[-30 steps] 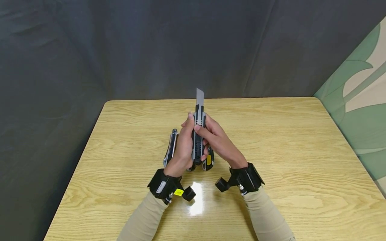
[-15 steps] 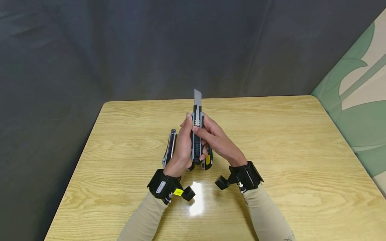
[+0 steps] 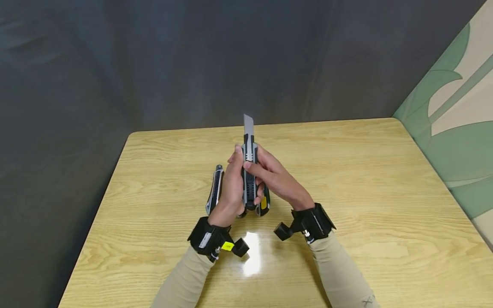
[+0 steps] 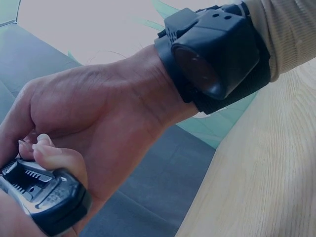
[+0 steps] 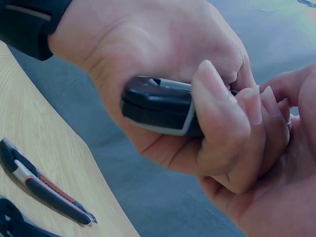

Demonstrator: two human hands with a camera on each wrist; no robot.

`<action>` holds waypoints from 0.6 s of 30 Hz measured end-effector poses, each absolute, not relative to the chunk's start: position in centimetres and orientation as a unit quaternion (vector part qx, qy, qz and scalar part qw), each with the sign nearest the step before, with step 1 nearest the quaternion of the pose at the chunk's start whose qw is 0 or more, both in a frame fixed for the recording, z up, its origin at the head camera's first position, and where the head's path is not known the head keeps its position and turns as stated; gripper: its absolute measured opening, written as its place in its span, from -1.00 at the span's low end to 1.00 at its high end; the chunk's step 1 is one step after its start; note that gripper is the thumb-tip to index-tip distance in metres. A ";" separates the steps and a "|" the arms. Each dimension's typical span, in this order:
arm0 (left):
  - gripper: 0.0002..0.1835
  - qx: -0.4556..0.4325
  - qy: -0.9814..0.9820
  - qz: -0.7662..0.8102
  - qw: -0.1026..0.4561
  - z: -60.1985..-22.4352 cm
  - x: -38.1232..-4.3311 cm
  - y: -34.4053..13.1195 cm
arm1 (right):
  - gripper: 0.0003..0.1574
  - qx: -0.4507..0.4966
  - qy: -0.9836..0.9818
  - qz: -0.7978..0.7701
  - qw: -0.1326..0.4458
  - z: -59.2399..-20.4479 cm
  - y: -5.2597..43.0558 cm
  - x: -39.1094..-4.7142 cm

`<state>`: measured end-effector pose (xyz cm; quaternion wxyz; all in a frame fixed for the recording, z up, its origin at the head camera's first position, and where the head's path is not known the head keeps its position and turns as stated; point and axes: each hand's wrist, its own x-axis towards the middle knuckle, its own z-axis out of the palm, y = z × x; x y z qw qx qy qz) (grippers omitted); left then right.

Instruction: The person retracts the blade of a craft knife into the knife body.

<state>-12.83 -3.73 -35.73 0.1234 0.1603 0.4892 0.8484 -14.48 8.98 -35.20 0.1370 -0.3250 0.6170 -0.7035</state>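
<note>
A black-and-grey utility knife (image 3: 250, 188) points away from me, its wide blade (image 3: 248, 126) standing out of the front. My left hand (image 3: 231, 188) grips its handle; the fingers curl round it, as the right wrist view shows, where the butt end (image 5: 158, 106) lies against the palm. From the other side my right hand (image 3: 283, 179) holds the knife too, thumb (image 3: 252, 169) across the top of the body and the other fingers mostly hidden. In the left wrist view, the right hand (image 4: 98, 108) reaches past the knife's butt.
A second utility knife (image 3: 215, 190) lies on the wooden table (image 3: 346, 184) left of my hands. A yellow-and-black knife (image 3: 263, 205) lies partly hidden beneath them. Close by, the right wrist view has an orange-striped knife (image 5: 49, 195). A dark curtain (image 3: 231, 64) hangs behind the table.
The head view has turned slightly, so hands, knife and table shift a little. Both hands keep the same hold on the utility knife, and its blade stays out.
</note>
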 end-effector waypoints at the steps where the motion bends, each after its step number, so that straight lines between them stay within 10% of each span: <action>1: -0.42 0.160 0.489 0.849 0.122 -35.7 -12.8 -3.8 | -0.63 -0.327 0.615 -0.704 0.140 -35.2 8.9 -14.5; 18: -0.37 0.159 0.501 0.844 0.112 -35.0 -12.7 -4.0 | -0.59 -0.335 0.610 -0.705 0.139 -33.2 8.6 -13.4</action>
